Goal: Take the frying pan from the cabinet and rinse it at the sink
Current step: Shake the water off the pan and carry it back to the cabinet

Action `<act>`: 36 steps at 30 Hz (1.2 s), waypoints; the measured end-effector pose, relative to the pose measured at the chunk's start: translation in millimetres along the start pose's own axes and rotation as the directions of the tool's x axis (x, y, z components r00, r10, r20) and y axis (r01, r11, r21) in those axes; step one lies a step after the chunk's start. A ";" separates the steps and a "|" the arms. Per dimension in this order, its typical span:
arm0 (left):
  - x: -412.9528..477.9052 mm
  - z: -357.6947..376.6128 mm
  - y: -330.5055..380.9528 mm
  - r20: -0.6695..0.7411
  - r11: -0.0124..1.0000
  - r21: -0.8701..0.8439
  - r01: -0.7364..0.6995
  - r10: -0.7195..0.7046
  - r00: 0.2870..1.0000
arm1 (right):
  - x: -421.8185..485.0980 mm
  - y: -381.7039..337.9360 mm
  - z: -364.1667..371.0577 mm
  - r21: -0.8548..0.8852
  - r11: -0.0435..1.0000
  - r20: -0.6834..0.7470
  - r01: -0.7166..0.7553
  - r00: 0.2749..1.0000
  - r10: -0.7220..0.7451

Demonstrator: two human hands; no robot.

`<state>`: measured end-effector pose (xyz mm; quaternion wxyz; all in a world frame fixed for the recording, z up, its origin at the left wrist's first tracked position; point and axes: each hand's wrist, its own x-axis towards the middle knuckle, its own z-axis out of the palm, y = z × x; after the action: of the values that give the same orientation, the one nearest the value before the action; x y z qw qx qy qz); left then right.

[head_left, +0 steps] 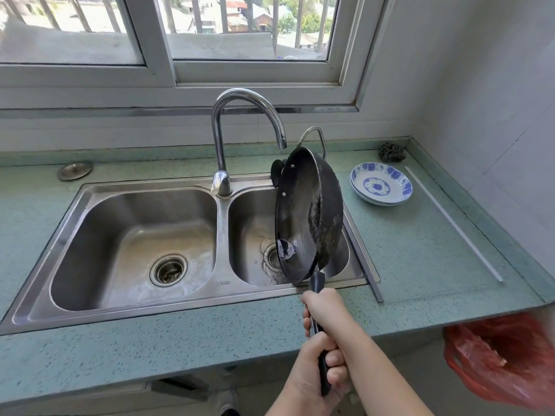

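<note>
The frying pan (pixel 300 211), out of the cabinet, is tipped on edge over the sink's right basin (pixel 249 226). The left hand (pixel 312 367) and right hand (pixel 322 307) grip its handle. No water is seen running, so the rinse is likely unfinished.

Frying pan (pixel 300 211) half hides the right drain (pixel 270 259).
</note>
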<state>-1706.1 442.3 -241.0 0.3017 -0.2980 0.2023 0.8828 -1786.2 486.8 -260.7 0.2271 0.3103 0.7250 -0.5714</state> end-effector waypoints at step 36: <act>5.4 4.2 -3.8 0.074 1.000 0.012 0.015 -0.016 0.997 | -9.8 -13.4 -10.5 -0.225 0.974 -0.053 0.042 0.997 -0.055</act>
<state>-1708.7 449.6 -242.0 0.3176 -0.2649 0.1935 0.8897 -1788.5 493.0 -242.2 0.2251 0.2817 0.7984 -0.4822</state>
